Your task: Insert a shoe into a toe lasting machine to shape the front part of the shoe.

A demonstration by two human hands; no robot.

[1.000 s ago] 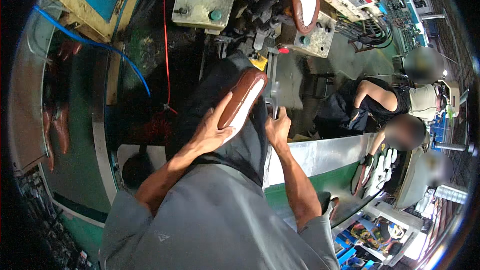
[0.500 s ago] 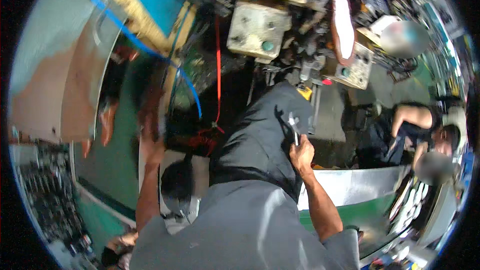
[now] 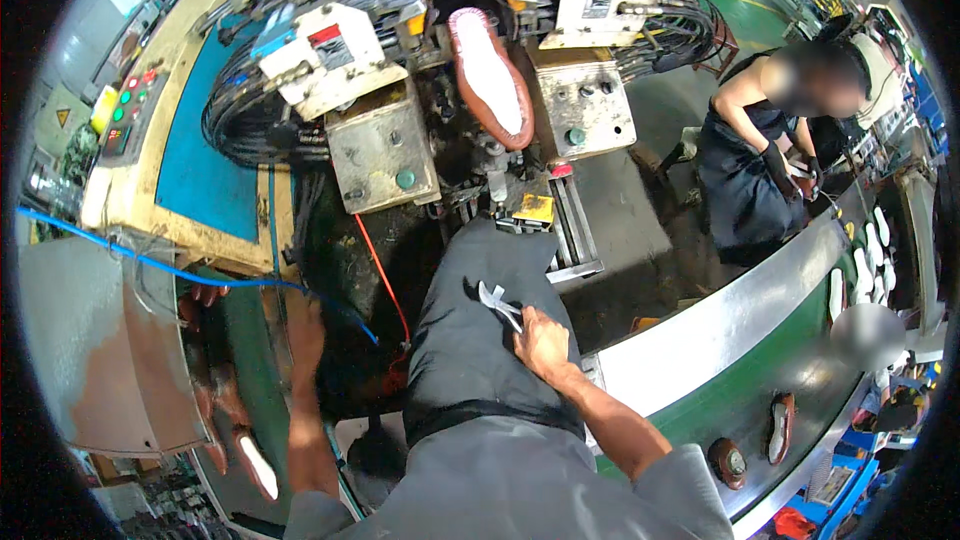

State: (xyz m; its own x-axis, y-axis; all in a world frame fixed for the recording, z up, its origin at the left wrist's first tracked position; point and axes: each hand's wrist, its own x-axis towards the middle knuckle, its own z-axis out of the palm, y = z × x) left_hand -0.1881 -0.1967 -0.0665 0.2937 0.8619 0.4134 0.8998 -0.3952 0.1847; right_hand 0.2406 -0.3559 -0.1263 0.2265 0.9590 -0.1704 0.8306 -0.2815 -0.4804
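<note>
In my right hand is a pair of metal pliers, the fingers wrapped round the handles and the jaws pointing up and left over my dark apron. My left hand reaches forward on the left, in shadow beside the edge of the machine table; its fingers are dim and smeared. Straight ahead, a brown shoe upper with a white sole face sits upside down in the machine, toe toward me. Neither hand touches it.
Two control boxes flank the shoe. A blue hose crosses on the left, and a red cord hangs nearby. Brown shoes lie on the left conveyor. At right, a co-worker sits beside a metal-edged green conveyor.
The view has swung, bringing the machine and its shoe nearer the middle. My right hand, still gripping the pliers, appears lower and further left, with the jaws tilted more to the left.
</note>
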